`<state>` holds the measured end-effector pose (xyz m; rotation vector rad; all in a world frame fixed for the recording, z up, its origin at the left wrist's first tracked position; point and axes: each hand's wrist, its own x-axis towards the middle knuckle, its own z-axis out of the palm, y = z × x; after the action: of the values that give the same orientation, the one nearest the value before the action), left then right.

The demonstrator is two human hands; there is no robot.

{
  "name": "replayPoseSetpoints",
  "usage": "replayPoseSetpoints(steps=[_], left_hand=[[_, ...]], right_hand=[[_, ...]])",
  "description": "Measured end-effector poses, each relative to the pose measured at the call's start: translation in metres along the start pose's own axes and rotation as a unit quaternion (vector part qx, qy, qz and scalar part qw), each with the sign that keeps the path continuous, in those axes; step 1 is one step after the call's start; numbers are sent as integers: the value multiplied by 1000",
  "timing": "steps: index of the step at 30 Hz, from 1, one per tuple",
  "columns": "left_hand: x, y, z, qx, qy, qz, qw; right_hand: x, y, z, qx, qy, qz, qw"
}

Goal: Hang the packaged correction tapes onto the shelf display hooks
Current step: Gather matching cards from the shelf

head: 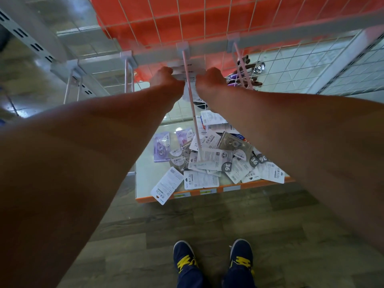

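"36" on correction-tape packages [216, 161]

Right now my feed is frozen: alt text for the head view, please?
The left hand and right hand grip packaged correction tapes at the middle pink hook, near its rail end. Below, a pile of loose packs lies on the orange-edged shelf, with the person's blue shoes on the floor.

The packages [209, 161] are printed in white and grey, a few in lilac. The hook [192, 104] is coated pink, the shelf edge [268, 182] painted orange, and navy shoes [184, 256] are laced in yellow.
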<state>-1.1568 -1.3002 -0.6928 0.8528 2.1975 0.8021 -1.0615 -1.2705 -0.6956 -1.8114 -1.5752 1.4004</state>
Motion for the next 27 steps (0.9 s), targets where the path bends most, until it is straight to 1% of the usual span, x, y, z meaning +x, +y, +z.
replayPoseSetpoints(steps=[3, 8, 11, 16, 19, 22, 25, 27], left_hand=[[-9, -2, 3, 31, 0, 17, 999], [-27, 1, 1, 115, 10, 69, 991], [-40, 3, -6, 154, 12, 81, 985], [-73, 7, -27, 246, -2, 97, 964], [-104, 12, -39, 285, -26, 94, 954], [-136, 23, -49, 315, -44, 75, 945], [-165, 37, -57, 321, -45, 65, 944], [-182, 48, -68, 309, -49, 61, 948]], right_hand=[[-7, 5, -1, -60, 15, -15, 998], [-29, 8, -1, -148, 43, -83, 985], [-44, 9, -9, -227, 21, -120, 966], [-81, 10, -27, -283, 0, -177, 943], [-108, 8, -39, -312, -12, -187, 931], [-140, 2, -49, -348, -37, -213, 912], [-169, -8, -59, -365, -41, -236, 900], [-188, -19, -67, -371, -41, -233, 898]])
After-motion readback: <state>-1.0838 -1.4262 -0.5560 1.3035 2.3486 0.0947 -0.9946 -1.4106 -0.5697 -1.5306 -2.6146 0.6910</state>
